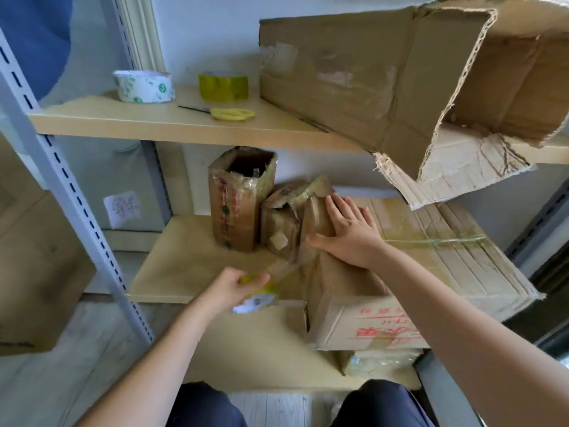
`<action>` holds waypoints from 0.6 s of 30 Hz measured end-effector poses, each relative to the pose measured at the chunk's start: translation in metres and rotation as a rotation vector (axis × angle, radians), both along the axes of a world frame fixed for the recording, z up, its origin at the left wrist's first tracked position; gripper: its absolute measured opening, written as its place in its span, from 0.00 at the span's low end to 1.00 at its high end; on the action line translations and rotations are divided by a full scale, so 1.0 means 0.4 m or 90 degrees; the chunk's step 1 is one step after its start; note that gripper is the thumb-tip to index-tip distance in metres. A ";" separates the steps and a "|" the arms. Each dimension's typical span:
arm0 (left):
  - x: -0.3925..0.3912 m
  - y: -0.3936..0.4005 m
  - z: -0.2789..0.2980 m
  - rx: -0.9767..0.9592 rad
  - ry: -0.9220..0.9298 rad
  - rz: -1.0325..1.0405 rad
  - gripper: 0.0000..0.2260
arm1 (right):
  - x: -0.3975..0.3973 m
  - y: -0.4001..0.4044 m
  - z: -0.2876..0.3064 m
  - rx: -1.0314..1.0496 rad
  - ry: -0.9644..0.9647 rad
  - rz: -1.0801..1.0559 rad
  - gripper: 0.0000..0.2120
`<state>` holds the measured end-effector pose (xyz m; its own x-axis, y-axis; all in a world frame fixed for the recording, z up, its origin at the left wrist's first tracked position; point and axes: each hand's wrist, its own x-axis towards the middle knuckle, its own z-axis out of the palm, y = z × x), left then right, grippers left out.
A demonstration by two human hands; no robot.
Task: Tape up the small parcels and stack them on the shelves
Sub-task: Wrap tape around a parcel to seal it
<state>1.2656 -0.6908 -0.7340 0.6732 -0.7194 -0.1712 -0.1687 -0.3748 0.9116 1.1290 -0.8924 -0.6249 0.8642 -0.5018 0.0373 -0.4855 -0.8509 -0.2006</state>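
Cardboard parcel [320, 238] on the middle shelf [184, 257] lies under the right hand [351, 235], fingers spread flat. The left hand [234, 288] grips a tape roll [258, 295], its clear strip [280, 266] reaching the parcel.

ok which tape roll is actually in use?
The roll in the left hand, its clear strip stretched to the parcel. The white roll and yellow roll sit idle on the upper shelf.
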 end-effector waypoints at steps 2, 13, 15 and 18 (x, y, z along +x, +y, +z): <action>0.005 0.002 -0.052 0.078 -0.025 0.030 0.31 | 0.002 -0.003 0.003 -0.002 0.007 -0.004 0.47; -0.055 -0.074 -0.133 0.088 0.232 0.047 0.26 | 0.006 0.001 -0.008 -0.014 -0.002 -0.015 0.45; -0.059 -0.109 -0.121 0.090 0.225 0.115 0.24 | 0.011 -0.001 -0.008 -0.013 0.005 -0.018 0.45; -0.130 -0.153 -0.108 0.049 0.242 0.280 0.23 | 0.019 -0.007 0.000 0.000 0.014 -0.020 0.46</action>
